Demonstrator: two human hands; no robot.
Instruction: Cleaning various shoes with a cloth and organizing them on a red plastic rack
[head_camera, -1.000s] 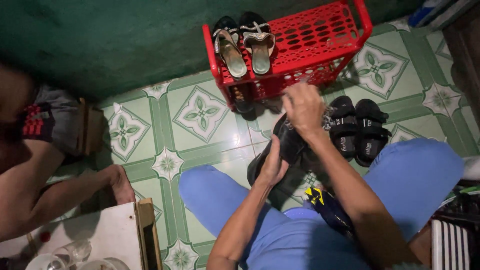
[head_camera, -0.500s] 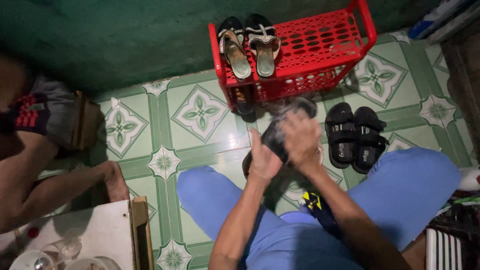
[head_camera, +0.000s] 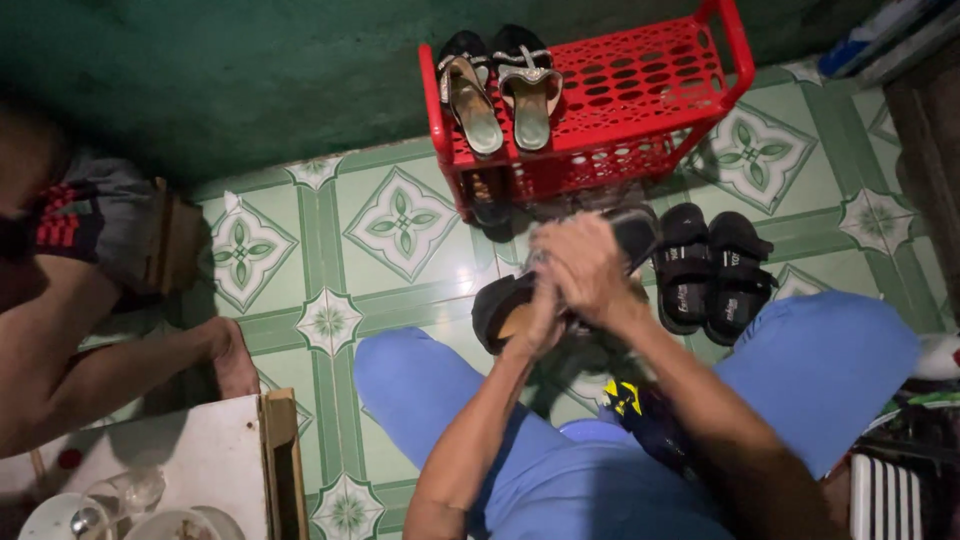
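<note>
Black shoe (head_camera: 505, 305), held above the green patterned floor tiles (head_camera: 400, 225) between the seated person's blue-clad knees (head_camera: 420, 385), just near of the red plastic shoe rack (head_camera: 640, 95). The left hand (head_camera: 540, 320) cups the shoe from beneath, steadying it, with its opening turned up and to the left; the right hand (head_camera: 580, 265) lies over the toe end, fingers closed on it, apparently to press or rub the upper. A pair of black strap sandals (head_camera: 710, 270) rests on the tiles just right of the hands; a pair of silver-strapped sandals (head_camera: 495, 90) sits on the rack's top tier. At far left, another person's arm (head_camera: 110, 365) rests beside a white desk (head_camera: 200, 465) bearing glassware. Compared with half a second earlier, the shoe has dropped lower and turned flatter, and the hands have drawn together over it.
</note>
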